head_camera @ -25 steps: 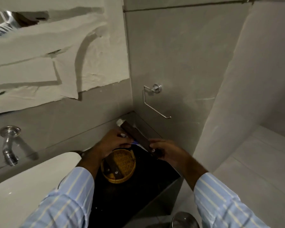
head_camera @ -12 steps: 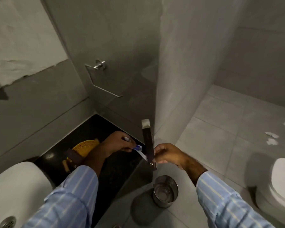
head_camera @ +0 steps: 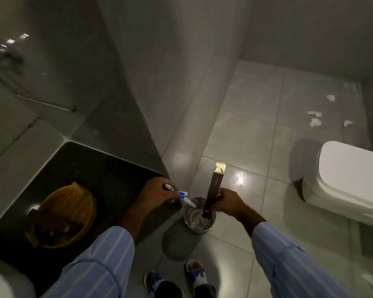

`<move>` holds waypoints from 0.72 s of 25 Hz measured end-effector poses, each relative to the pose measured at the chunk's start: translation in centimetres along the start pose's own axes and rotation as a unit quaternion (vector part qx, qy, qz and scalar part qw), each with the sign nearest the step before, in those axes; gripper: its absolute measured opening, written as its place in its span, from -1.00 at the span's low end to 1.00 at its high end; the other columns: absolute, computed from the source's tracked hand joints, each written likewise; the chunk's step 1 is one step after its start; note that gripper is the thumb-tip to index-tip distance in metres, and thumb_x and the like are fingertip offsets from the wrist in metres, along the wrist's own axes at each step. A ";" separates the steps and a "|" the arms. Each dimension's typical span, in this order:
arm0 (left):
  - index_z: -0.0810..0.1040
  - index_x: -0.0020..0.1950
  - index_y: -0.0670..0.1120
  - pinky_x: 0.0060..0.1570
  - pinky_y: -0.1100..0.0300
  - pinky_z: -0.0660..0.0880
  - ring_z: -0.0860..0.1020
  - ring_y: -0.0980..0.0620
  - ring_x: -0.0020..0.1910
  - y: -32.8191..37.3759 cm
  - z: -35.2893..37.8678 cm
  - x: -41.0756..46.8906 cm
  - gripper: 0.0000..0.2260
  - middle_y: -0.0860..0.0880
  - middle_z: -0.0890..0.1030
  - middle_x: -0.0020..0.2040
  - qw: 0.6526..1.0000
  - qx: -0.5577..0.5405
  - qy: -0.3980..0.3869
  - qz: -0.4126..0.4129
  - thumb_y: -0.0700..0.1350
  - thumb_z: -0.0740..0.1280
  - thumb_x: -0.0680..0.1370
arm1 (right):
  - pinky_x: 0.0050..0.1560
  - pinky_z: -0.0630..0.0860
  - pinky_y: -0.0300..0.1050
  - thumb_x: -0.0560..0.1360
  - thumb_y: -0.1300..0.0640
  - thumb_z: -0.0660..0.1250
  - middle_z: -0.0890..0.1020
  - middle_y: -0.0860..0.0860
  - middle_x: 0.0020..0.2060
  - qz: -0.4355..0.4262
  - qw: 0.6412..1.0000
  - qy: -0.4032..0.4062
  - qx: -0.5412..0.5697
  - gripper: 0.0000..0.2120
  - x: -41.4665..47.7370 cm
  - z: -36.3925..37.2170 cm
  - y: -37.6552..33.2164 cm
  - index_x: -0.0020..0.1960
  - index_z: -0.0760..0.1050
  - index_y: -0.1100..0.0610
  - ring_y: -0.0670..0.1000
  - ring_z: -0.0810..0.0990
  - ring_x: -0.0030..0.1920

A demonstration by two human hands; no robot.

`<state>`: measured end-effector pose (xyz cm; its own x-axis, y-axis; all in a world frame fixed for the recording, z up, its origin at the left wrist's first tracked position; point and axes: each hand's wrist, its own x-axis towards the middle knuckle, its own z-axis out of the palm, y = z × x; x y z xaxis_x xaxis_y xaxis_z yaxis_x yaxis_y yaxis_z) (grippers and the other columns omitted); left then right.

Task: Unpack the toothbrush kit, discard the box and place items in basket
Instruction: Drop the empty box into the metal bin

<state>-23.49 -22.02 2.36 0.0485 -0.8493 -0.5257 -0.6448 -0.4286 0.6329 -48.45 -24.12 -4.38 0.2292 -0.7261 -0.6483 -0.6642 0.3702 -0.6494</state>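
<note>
My right hand (head_camera: 228, 202) grips a long dark brown box (head_camera: 213, 190) with its pale open flap up, held upright directly over a round steel bin (head_camera: 199, 218) on the floor. My left hand (head_camera: 157, 192) holds a small toothpaste tube (head_camera: 182, 194) and a white toothbrush (head_camera: 188, 203), just left of the bin's rim. A yellow woven basket (head_camera: 73, 214) sits on the black counter (head_camera: 99, 168) to the left, with dark items inside.
A white toilet (head_camera: 349, 179) stands at the right. Scraps of white paper (head_camera: 314, 119) lie on the tiled floor beyond it. A grey wall corner (head_camera: 151, 104) rises just behind the bin. My slippered feet (head_camera: 179, 278) stand below the bin.
The view has swung right and down from the counter to the floor. My right hand carried the box away from the basket to above the bin; my left hand kept the toothpaste and brush.
</note>
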 end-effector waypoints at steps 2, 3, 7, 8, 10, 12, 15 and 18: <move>0.68 0.06 -0.15 -0.04 0.18 0.62 0.69 -0.01 -0.09 -0.7 1.5 1.4 -0.83 -0.13 0.72 -0.01 1.000 0.013 0.013 0.000 -0.14 0.48 0.50 | 0.22 0.55 0.03 0.29 0.23 0.58 0.66 0.11 0.12 0.024 0.999 0.030 -0.005 -0.53 2.0 1.0 1.9 0.18 0.56 0.12 0.13 0.61 0.14; 0.68 0.06 -0.14 0.01 0.12 0.63 0.68 -0.02 -0.07 -1.2 2.3 2.0 -0.83 -0.12 0.72 -0.01 1.000 0.021 0.020 0.001 -0.12 0.48 0.50 | 0.23 0.54 0.02 0.30 0.22 0.58 0.66 0.12 0.13 0.032 0.999 0.039 -0.001 -0.52 3.1 1.6 3.0 0.19 0.55 0.14 0.14 0.61 0.15; 0.68 0.05 -0.13 0.04 0.06 0.63 0.66 -0.02 -0.06 -3.7 4.7 3.5 -0.85 -0.11 0.72 -0.03 0.999 0.026 0.039 -0.002 -0.13 0.46 0.51 | 0.13 0.48 -0.09 0.33 0.14 0.57 0.66 0.12 0.13 0.047 0.996 0.071 0.005 -0.53 6.5 4.5 6.1 0.21 0.55 0.14 0.16 0.60 0.16; 0.67 0.04 -0.12 -0.02 0.13 0.63 0.66 0.01 -0.08 -4.4 5.1 3.8 -0.86 -0.10 0.72 -0.04 0.999 0.027 0.042 -0.008 -0.14 0.47 0.51 | 0.09 0.46 -0.12 0.33 0.12 0.57 0.67 0.11 0.12 0.049 0.996 0.076 0.008 -0.54 7.3 5.1 6.7 0.19 0.55 0.13 0.17 0.61 0.14; 0.67 0.03 -0.10 -0.15 0.29 0.58 0.66 0.08 -0.12 -5.6 5.8 4.0 -0.87 -0.07 0.71 -0.06 0.999 0.023 0.046 -0.017 -0.15 0.48 0.50 | 0.05 0.43 -0.16 0.32 0.12 0.57 0.68 0.12 0.09 0.055 0.994 0.091 0.020 -0.54 8.6 6.1 7.4 0.18 0.56 0.13 0.18 0.62 0.12; 0.66 0.01 -0.10 -0.23 0.39 0.52 0.65 0.13 -0.15 -6.8 6.1 4.0 -0.88 -0.06 0.71 -0.07 0.998 0.015 0.047 -0.024 -0.15 0.48 0.49 | 0.04 0.42 -0.17 0.32 0.13 0.58 0.66 0.14 0.13 0.068 0.992 0.104 0.029 -0.47 9.8 6.9 8.0 0.24 0.51 0.16 0.19 0.61 0.14; 0.66 0.05 -0.14 -0.21 0.39 0.50 0.64 0.09 -0.12 -7.7 6.0 3.8 -0.85 -0.10 0.71 -0.03 0.998 0.027 0.035 -0.035 -0.16 0.47 0.50 | -0.01 0.40 -0.15 0.34 0.12 0.58 0.55 0.20 0.27 0.136 0.989 0.050 0.019 -0.29 10.5 7.5 8.5 0.37 0.34 0.23 0.22 0.54 0.24; 0.64 0.10 -0.16 -0.12 0.33 0.52 0.65 -0.01 -0.01 -7.4 5.5 3.2 -0.82 -0.14 0.70 0.04 0.997 0.040 0.031 -0.050 -0.17 0.45 0.52 | 0.03 0.42 -0.15 0.38 0.07 0.52 0.59 0.16 0.23 0.129 0.989 -0.014 -0.077 -0.44 9.7 7.3 7.9 0.31 0.44 0.20 0.17 0.56 0.22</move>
<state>-22.76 -19.88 -7.08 0.1615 -0.8219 -0.5462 -0.6933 -0.4884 0.5299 -46.23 -24.03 -18.70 0.0564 -0.6023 -0.7963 -0.8033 0.4462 -0.3945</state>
